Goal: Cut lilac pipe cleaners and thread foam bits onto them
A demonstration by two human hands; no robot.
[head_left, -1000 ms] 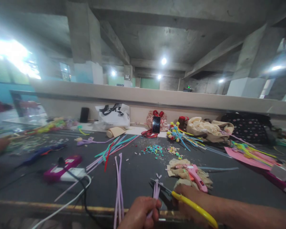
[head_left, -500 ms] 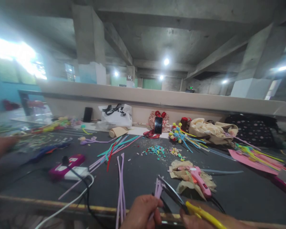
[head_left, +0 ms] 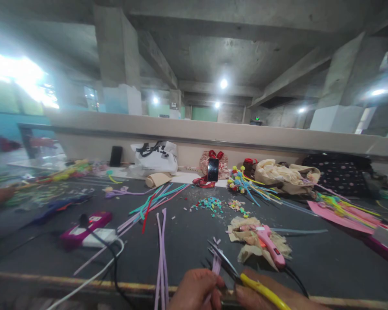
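A short bundle of lilac stems (head_left: 216,265), long axis upright and tipped slightly away, is pinched in the closed left hand (head_left: 195,290) at the near edge of the dark table (head_left: 187,237). Yellow-handled scissors (head_left: 236,275), gripped by the right hand (head_left: 271,297), are set with blades apparently parted around it. Behind, a white bag (head_left: 155,158) is seen below a concrete ledge (head_left: 213,131).
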